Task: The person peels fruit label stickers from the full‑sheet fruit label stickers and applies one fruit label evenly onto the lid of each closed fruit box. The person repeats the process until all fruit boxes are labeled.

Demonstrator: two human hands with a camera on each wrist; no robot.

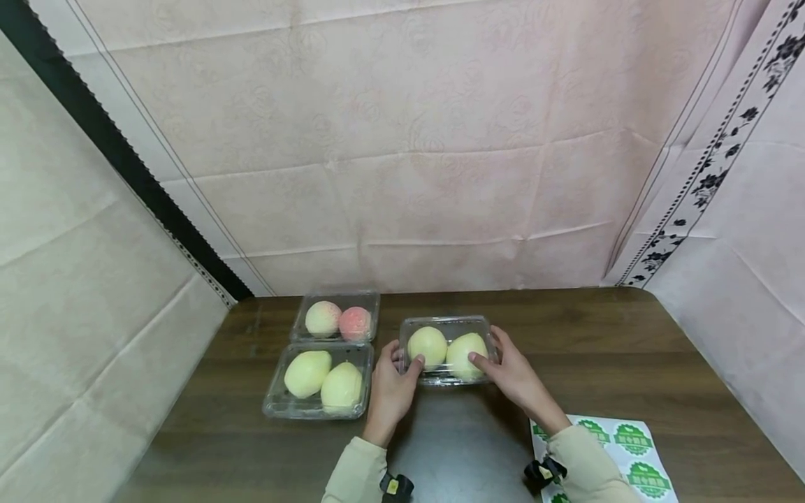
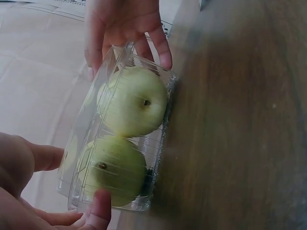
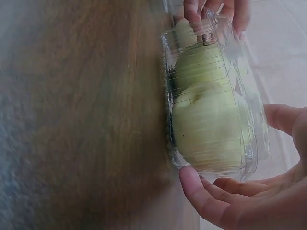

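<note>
A clear plastic clamshell box (image 1: 445, 381) with two pale green, pear-like fruits (image 1: 428, 347) inside is held between both hands. My left hand (image 1: 391, 392) grips its left end, thumb at the near side. On the right end, my right hand (image 1: 518, 377) grips it the same way, the thumb at the near corner. The left wrist view shows the lid closed over the fruits (image 2: 134, 103), one showing a dark dimple. In the right wrist view the box (image 3: 249, 158) is close to the tabletop; whether it touches cannot be told.
Left of the hands stands another clear box (image 1: 270, 405) with two pale green fruits. Behind it, a clear box (image 1: 372, 297) holds two pinkish, peach-like fruits. A sheet of green round stickers (image 1: 648, 447) lies under the right forearm. Pale cloth (image 1: 440, 175) hangs beyond the wooden table (image 1: 597, 349).
</note>
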